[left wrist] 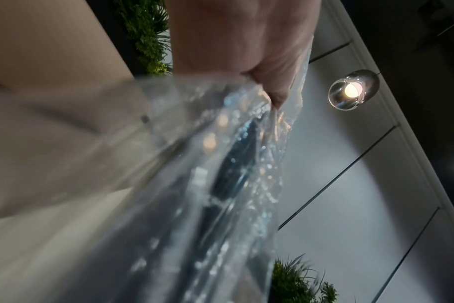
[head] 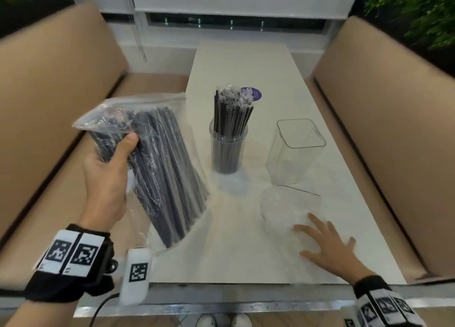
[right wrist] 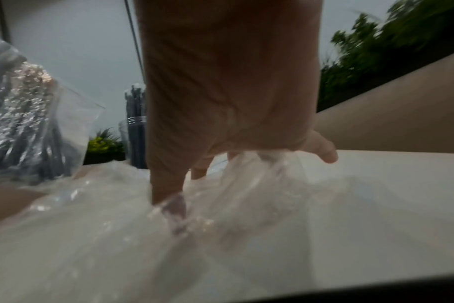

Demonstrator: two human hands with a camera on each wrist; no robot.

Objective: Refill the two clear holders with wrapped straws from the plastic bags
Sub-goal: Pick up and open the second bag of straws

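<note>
1. On the pale surface (head: 246,63) stand 2 clear holders – a round holder (head: 228,152) packed with dark wrapped straws (head: 232,112), and just to its right a square holder (head: 295,152) with nothing in it.
2. Over the surface's left edge, the left hand (head: 108,179) grips a plastic bag (head: 157,169) full of dark straws, thumb pressed on the bag's front, the bag tilted with its open top up and away.
3. Near the front right, the right hand (head: 325,245) lies with fingers spread and straight on a crumpled clear bag (head: 283,211) – touching it, not closed round it.
4. Tan benches (head: 394,120) flank the surface.
</note>
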